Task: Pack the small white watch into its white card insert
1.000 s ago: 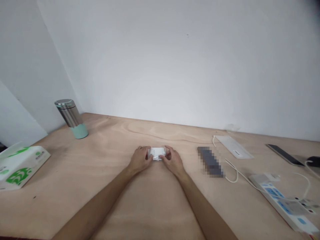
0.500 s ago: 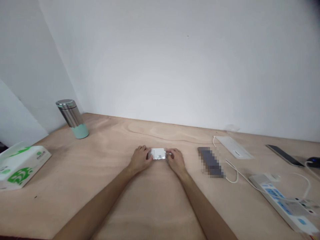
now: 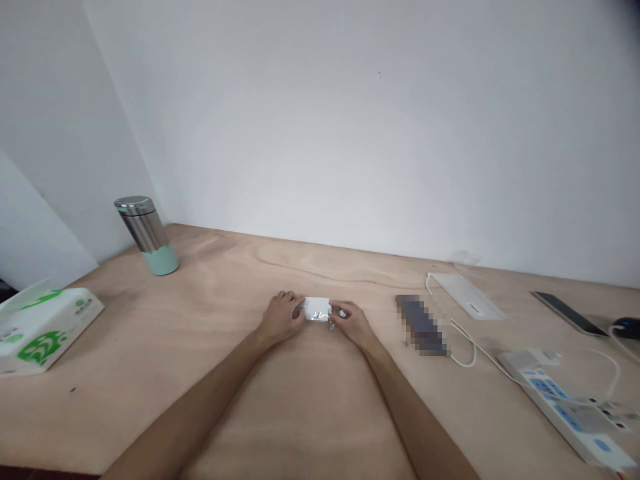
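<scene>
A small white box in shiny clear plastic wrap (image 3: pixel 317 309) lies low over the middle of the wooden table, between my two hands. My left hand (image 3: pixel 283 317) grips its left end, thumb on the near side and fingers on the far side. At the right end, my right hand (image 3: pixel 352 323) pinches the loose wrap between thumb and fingers. A bit of crumpled clear film sticks out by the right fingertips. What is inside the box does not show.
Left stand a steel and mint-green tumbler (image 3: pixel 148 235) and a tissue pack (image 3: pixel 47 328). To the right lie a pixelated dark phone-like object (image 3: pixel 423 325), a white flat pouch (image 3: pixel 467 295), a dark phone (image 3: pixel 569 313), and a power strip (image 3: pixel 565 407) with white cables.
The right hand has shifted slightly, and the wrap at the box's right end now sticks out more. The left hand keeps its grip. The view has moved a little.
</scene>
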Demonstrator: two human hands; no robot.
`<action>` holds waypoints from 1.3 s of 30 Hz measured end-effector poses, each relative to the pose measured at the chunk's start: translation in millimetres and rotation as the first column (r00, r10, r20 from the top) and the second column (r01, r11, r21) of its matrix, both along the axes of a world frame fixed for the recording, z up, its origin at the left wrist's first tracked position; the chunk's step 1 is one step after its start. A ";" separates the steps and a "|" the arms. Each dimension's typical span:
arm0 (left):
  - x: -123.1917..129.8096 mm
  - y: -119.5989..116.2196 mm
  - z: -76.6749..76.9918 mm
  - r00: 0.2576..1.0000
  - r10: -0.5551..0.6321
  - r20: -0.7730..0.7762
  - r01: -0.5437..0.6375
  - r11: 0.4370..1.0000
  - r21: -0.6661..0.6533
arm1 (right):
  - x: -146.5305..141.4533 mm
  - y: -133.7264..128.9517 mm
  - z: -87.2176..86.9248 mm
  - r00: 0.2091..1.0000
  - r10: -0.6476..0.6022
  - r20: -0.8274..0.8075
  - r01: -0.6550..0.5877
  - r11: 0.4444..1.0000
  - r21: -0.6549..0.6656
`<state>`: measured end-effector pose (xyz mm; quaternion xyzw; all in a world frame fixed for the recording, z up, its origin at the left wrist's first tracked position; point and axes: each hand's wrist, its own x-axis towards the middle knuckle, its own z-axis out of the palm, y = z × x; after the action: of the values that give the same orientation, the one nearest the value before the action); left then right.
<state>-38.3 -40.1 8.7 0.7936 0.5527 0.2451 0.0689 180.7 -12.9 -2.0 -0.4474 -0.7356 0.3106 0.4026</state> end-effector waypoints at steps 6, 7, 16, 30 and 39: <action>-0.1 1.4 -0.2 1.000 -0.021 -0.009 0.021 1.000 -0.003 | -3.2 0.0 -6.2 0.999 -0.044 -0.032 0.044 0.999 0.001; -0.1 1.3 -0.2 1.000 -0.015 -0.007 0.015 1.000 -0.006 | -3.7 -0.2 -6.5 0.998 -0.048 -0.045 0.048 0.999 -0.008; 7.6 -7.5 0.4 0.982 -0.187 0.036 0.185 0.980 0.068 | -10.9 -6.6 -0.6 1.000 0.006 -0.019 -0.006 1.000 0.000; 0.1 -1.4 -1.8 0.973 -0.207 -0.100 0.210 0.978 0.015 | -8.3 -4.1 -4.4 0.994 -0.056 -0.093 0.050 0.997 -0.067; -16.7 5.3 -3.1 0.973 -0.195 -0.123 0.200 0.979 0.027 | 0.3 -2.5 -1.8 0.999 0.051 -0.019 -0.047 0.988 0.148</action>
<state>-55.0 -34.8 5.6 0.8591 0.4693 0.1995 0.0441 181.0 -15.3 -3.9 -0.3945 -0.7628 0.2702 0.4354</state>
